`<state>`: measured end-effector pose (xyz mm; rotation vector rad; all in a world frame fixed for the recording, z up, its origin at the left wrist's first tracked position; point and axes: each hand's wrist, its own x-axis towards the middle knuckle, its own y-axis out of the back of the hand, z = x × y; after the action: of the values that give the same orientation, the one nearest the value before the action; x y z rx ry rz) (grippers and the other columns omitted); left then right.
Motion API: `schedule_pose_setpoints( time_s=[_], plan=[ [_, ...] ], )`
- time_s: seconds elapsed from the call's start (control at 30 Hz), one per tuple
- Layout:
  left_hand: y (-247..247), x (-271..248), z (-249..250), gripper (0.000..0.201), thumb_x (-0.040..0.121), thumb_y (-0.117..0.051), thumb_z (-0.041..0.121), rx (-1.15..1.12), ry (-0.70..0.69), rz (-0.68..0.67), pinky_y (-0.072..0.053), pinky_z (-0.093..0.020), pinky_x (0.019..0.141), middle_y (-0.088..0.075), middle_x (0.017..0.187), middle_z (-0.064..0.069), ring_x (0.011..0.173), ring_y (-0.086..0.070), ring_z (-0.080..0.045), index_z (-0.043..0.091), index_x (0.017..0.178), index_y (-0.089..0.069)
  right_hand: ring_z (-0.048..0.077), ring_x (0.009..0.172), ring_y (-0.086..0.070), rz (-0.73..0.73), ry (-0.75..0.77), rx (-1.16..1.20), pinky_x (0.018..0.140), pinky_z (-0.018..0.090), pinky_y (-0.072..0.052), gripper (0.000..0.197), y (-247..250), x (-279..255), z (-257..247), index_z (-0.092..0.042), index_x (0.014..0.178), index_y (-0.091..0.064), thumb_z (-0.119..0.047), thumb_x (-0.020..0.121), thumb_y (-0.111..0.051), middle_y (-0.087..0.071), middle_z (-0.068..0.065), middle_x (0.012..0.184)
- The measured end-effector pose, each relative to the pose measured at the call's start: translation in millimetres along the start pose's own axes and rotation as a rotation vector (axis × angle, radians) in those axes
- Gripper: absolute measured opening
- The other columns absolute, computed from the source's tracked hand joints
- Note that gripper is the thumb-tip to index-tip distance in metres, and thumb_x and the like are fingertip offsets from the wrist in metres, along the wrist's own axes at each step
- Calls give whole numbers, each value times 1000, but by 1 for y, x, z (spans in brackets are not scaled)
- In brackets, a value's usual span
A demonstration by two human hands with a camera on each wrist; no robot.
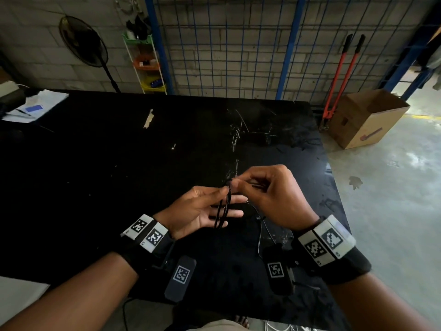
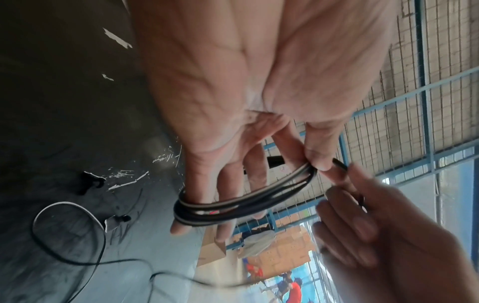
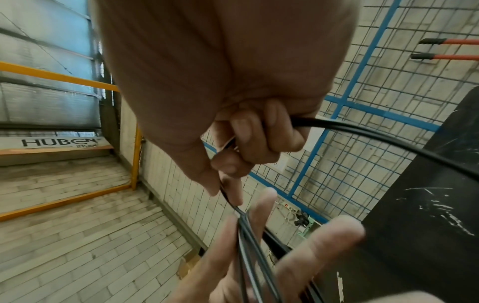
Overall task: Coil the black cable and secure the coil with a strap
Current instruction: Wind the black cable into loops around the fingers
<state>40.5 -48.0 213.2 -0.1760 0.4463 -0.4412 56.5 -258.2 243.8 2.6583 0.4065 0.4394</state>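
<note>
Above the black table [image 1: 119,163] my left hand [image 1: 226,194] lies palm up, its thumb pinching the top of a small coil of black cable [image 1: 223,209] against the forefinger. The coil's several loops [image 2: 246,203] hang across the straight fingers [image 2: 228,184]. Close on the right, my right hand [image 1: 238,186] grips the cable's free run [image 3: 388,141] in curled fingers [image 3: 259,139] and pinches it where it meets the coil strands [image 3: 249,235]. The loose remainder [image 2: 77,207] trails on the table. I see no strap that I can tell.
Small dark scraps [image 1: 305,142] lie at the table's far right. The table's right edge [image 1: 334,187] drops to concrete floor with a cardboard box [image 1: 367,118] and red bolt cutters [image 1: 338,80]. Papers [image 1: 35,106] sit far left. A blue wire-mesh panel [image 1: 238,44] stands behind.
</note>
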Motion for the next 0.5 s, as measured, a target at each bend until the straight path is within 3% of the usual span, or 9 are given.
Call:
schedule_pose_setpoints(
  time_s=[0.07,0.13,0.2,0.27,0.33,0.43,0.5],
  plan=[
    [4,1,3,40,100,-50,36,-44,-35,30,-33,-69,116,-69,140,-7,126,-67,-35,23,133,-69,-7,59,-67,17,41,-10,57,7,-46,12,-4,-9,2,-15,94,-84,-15,96,-72,-70,-28,64],
    [8,1,7,39,100,-48,37,-103,-80,47,-31,-71,116,-68,140,-8,127,-67,-35,30,132,-69,-7,50,-59,18,57,30,52,4,-39,14,-7,-17,6,-11,98,-83,-11,98,-69,-62,-32,56],
    [12,2,12,41,100,-46,39,-163,-134,60,-30,-73,115,-66,143,-11,130,-64,-37,30,134,-68,-1,46,-53,16,53,108,52,9,-37,16,-10,-24,12,-14,102,-83,-14,100,-67,-60,-23,53],
    [14,4,15,43,100,-46,40,-231,-187,66,-30,-75,114,-63,146,-15,132,-61,-41,29,137,-64,5,49,-49,27,13,213,50,22,-39,18,-15,-29,19,-21,107,-83,-18,100,-67,-57,-10,53],
    [16,5,19,46,100,-45,41,-310,-236,61,-29,-76,113,-59,149,-17,135,-58,-45,28,141,-60,13,51,-49,27,-43,309,51,28,-40,19,-20,-33,27,-21,108,-83,-17,99,-67,-55,-4,54],
    [19,6,28,45,100,-41,44,-391,-301,29,-27,-76,113,-55,153,-17,137,-55,-45,31,136,-64,14,51,-51,-13,-116,374,56,27,-42,20,-25,-38,39,-17,110,-83,-22,99,-66,-56,-3,52],
    [20,7,33,44,100,-39,45,-430,-336,-2,-29,-77,113,-54,154,-16,139,-53,-45,32,133,-66,9,48,-49,-29,-173,434,55,20,-41,27,-27,-39,47,-12,110,-82,-26,96,-65,-56,-5,50]
  ],
)
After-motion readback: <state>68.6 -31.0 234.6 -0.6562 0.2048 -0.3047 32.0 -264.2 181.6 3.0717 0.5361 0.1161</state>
